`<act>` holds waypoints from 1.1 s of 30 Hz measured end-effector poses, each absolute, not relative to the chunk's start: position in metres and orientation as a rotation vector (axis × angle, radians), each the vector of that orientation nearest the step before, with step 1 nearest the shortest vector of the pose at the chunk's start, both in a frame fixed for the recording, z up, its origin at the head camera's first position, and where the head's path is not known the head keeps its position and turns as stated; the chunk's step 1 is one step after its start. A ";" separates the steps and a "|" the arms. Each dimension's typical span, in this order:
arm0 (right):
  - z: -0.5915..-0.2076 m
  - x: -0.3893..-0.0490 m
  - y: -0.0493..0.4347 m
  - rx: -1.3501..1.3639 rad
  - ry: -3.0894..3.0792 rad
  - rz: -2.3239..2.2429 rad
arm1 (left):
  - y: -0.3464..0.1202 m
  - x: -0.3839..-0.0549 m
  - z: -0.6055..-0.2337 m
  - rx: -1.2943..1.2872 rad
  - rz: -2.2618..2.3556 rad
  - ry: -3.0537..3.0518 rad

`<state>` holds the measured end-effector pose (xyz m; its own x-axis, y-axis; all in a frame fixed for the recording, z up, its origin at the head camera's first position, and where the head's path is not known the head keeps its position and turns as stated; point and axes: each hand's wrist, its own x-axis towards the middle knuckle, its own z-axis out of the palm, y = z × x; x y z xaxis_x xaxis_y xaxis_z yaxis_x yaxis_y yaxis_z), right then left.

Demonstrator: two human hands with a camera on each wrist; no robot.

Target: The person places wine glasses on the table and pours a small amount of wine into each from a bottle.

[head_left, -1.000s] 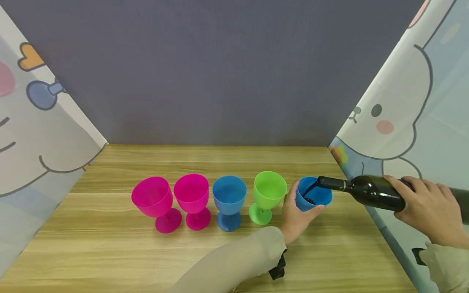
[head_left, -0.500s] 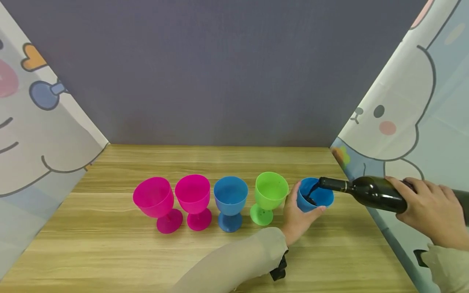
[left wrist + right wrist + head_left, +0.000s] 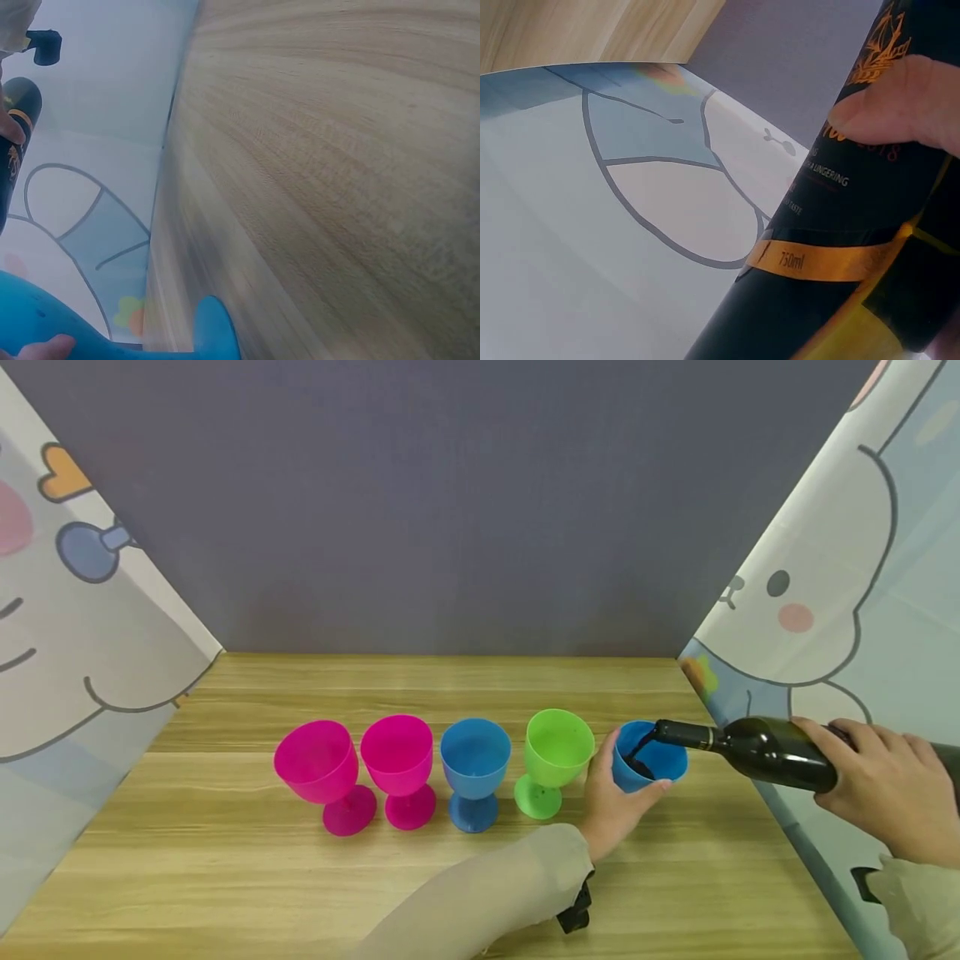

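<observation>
Overflow or splashing is the likely main hazard: a glossy, dark, glass-looking wine bottle [image 3: 765, 750] lies nearly level, its mouth over the bowl of a bright-blue, plastic-looking stemmed goblet [image 3: 667, 767] at the right end of the row, and a thin, dark liquid stream [image 3: 641, 745] runs inside. Too steep a bottle angle could cause it. The left hand [image 3: 611, 803] curls thumb and fingers around that bowl; a loosened grip could tip it. The right hand [image 3: 892, 793] grips the bottle's body; slippage on the smooth surface could strike the rim. A sideways nudge could topple the adjacent lime-green, plastic-looking goblet [image 3: 558, 752].

Both goblets have rounded bowls and flat disc bases. The bottle carries an orange-gold band [image 3: 810, 260]. The tabletop [image 3: 247, 893] shows streaked, pale wood grain.
</observation>
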<state>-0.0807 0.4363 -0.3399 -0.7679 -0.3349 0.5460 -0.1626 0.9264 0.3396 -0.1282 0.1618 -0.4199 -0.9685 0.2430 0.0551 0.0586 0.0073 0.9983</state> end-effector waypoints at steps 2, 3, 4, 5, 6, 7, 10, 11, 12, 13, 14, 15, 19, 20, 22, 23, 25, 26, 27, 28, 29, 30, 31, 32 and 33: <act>-0.339 -0.080 0.436 0.379 -2.429 -0.353 | 0.161 -0.127 -0.419 0.327 2.099 2.130; -0.338 -0.080 0.436 0.391 -2.420 -0.350 | 0.161 -0.126 -0.418 0.329 2.099 2.127; -0.338 -0.080 0.436 0.403 -2.408 -0.344 | 0.161 -0.126 -0.418 0.331 2.098 2.127; -0.338 -0.081 0.436 0.411 -2.400 -0.336 | 0.160 -0.126 -0.419 0.333 2.096 2.130; -0.339 -0.081 0.437 0.420 -2.390 -0.333 | 0.160 -0.126 -0.419 0.338 2.098 2.134; -0.339 -0.081 0.437 0.426 -2.383 -0.329 | 0.160 -0.126 -0.419 0.345 2.101 2.136; -0.339 -0.081 0.437 0.431 -2.372 -0.327 | 0.160 -0.126 -0.420 0.348 2.104 2.140; -0.339 -0.082 0.437 0.438 -2.367 -0.328 | 0.160 -0.126 -0.420 0.352 2.107 2.142; -0.339 -0.082 0.437 0.447 -2.361 -0.331 | 0.160 -0.126 -0.421 0.349 2.109 2.140; -0.338 -0.082 0.437 0.451 -2.358 -0.332 | 0.160 -0.126 -0.421 0.350 2.109 2.143; -0.338 -0.082 0.437 0.454 -2.356 -0.335 | 0.161 -0.126 -0.421 0.352 2.109 2.146; -0.338 -0.082 0.437 0.455 -2.357 -0.337 | 0.161 -0.126 -0.421 0.351 2.109 2.145; -0.339 -0.081 0.437 0.429 -2.391 -0.337 | 0.162 -0.127 -0.421 0.351 2.099 2.145; -0.340 -0.081 0.437 0.423 -2.405 -0.334 | 0.162 -0.127 -0.421 0.347 2.096 2.144; -0.341 -0.081 0.436 0.413 -2.432 -0.321 | 0.162 -0.128 -0.421 0.351 2.091 2.147; -0.342 -0.080 0.435 0.407 -2.447 -0.311 | 0.162 -0.128 -0.420 0.355 2.090 2.148; -0.343 -0.080 0.434 0.406 -2.458 -0.294 | 0.161 -0.128 -0.419 0.351 2.083 2.152; -0.344 -0.079 0.434 0.404 -2.463 -0.283 | 0.161 -0.128 -0.419 0.348 2.080 2.153; -0.344 -0.079 0.433 0.398 -2.468 -0.273 | 0.161 -0.128 -0.418 0.349 2.078 2.151; -0.344 -0.079 0.433 0.394 -2.470 -0.264 | 0.160 -0.128 -0.418 0.345 2.073 2.151; -0.344 -0.079 0.432 0.388 -2.474 -0.254 | 0.160 -0.128 -0.417 0.342 2.067 2.150; -0.344 -0.079 0.432 0.384 -2.478 -0.246 | 0.160 -0.128 -0.417 0.342 2.061 2.152; -0.344 -0.079 0.431 0.374 -2.486 -0.237 | 0.159 -0.128 -0.416 0.347 2.058 2.153; -0.344 -0.079 0.431 0.365 -2.493 -0.229 | 0.159 -0.127 -0.416 0.357 2.055 2.156; -0.345 -0.080 0.431 0.359 -2.498 -0.223 | 0.158 -0.127 -0.416 0.366 2.055 2.158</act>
